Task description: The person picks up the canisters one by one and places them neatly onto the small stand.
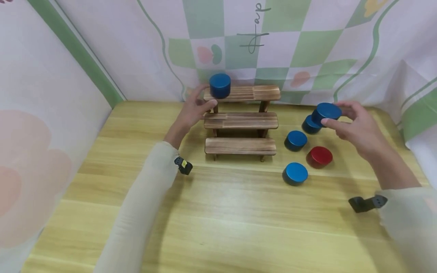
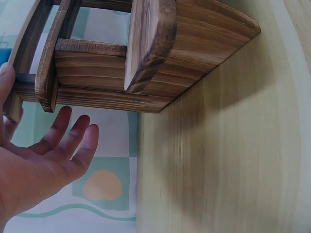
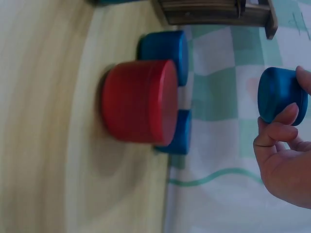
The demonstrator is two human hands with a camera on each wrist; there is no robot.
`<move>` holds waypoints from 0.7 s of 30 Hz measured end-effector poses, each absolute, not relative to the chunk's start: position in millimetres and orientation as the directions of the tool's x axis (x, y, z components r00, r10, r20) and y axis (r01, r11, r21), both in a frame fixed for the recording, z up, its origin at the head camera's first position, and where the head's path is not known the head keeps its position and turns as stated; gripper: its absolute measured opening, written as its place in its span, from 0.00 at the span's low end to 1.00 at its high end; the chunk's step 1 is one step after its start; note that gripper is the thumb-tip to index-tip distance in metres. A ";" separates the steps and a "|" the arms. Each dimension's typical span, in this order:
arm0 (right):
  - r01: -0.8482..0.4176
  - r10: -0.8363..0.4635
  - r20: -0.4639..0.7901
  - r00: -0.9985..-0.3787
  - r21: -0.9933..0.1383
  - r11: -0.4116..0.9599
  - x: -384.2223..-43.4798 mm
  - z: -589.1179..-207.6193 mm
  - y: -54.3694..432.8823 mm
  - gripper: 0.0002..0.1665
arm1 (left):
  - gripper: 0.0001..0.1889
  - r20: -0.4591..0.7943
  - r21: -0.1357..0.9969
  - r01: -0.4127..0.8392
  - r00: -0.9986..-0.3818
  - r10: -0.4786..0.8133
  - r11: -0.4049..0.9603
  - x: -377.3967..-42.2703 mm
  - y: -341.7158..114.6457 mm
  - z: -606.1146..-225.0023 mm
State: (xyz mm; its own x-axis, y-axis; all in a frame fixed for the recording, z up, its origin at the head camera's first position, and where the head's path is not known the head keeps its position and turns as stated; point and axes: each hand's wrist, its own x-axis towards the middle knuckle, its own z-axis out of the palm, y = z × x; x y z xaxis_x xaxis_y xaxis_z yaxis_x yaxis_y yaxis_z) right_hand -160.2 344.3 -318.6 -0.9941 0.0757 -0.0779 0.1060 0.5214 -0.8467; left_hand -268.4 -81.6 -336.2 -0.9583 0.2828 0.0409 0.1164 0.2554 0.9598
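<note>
On the left end of the top board of a three-tier wooden shelf (image 1: pixel 241 120) sits a blue round tin (image 1: pixel 220 86). My left hand (image 1: pixel 195 110) is at that end, thumb just below the tin and index finger at the board's end. In the left wrist view, the hand's (image 2: pixel 46 162) other fingers extend loosely beside the shelf. A second blue tin (image 1: pixel 327 112) is pinched between thumb and fingers of my right hand (image 1: pixel 362 131), held up above the tabletop. In the right wrist view, this tin (image 3: pixel 278 94) appears against the curtain.
Below and left of the held tin, several tins stand on the wooden table (image 1: pixel 218 223): a blue tin (image 1: pixel 310 125) partly hidden behind it, another blue tin (image 1: pixel 295 140), a red tin (image 1: pixel 319 157) and a nearer blue tin (image 1: pixel 295 174). Patterned curtain (image 1: pixel 276 49) hangs behind the shelf.
</note>
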 end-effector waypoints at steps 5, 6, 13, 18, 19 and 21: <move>0.065 0.056 -0.042 -0.998 -0.858 0.509 -165.4 -309.3 328.4 0.31 | 0.30 0.037 0.959 0.113 -0.960 0.276 0.262 -267.6 -82.3 -335.1; 0.061 0.049 -0.041 -0.998 -0.859 0.509 -166.6 -307.7 325.6 0.31 | 0.30 0.038 0.958 0.113 -0.961 0.275 0.264 -267.6 -82.5 -335.1; 0.035 0.025 -0.026 -0.999 -0.850 0.525 -172.2 -295.7 305.5 0.38 | 0.30 0.045 0.959 0.119 -0.960 0.276 0.259 -269.5 -82.5 -337.1; -0.014 0.025 0.030 -0.999 -0.873 0.488 -175.3 -289.0 290.7 0.38 | 0.30 0.044 0.960 0.116 -0.961 0.273 0.254 -269.9 -81.4 -338.3; -0.025 0.025 0.042 -0.999 -0.879 0.477 -175.9 -288.3 287.7 0.38 | 0.30 0.044 0.960 0.116 -0.961 0.273 0.255 -269.9 -81.3 -338.5; -0.050 0.025 0.069 -0.997 -0.889 0.455 -177.2 -287.2 281.5 0.37 | 0.30 0.042 0.960 0.115 -0.961 0.273 0.256 -269.4 -81.1 -338.5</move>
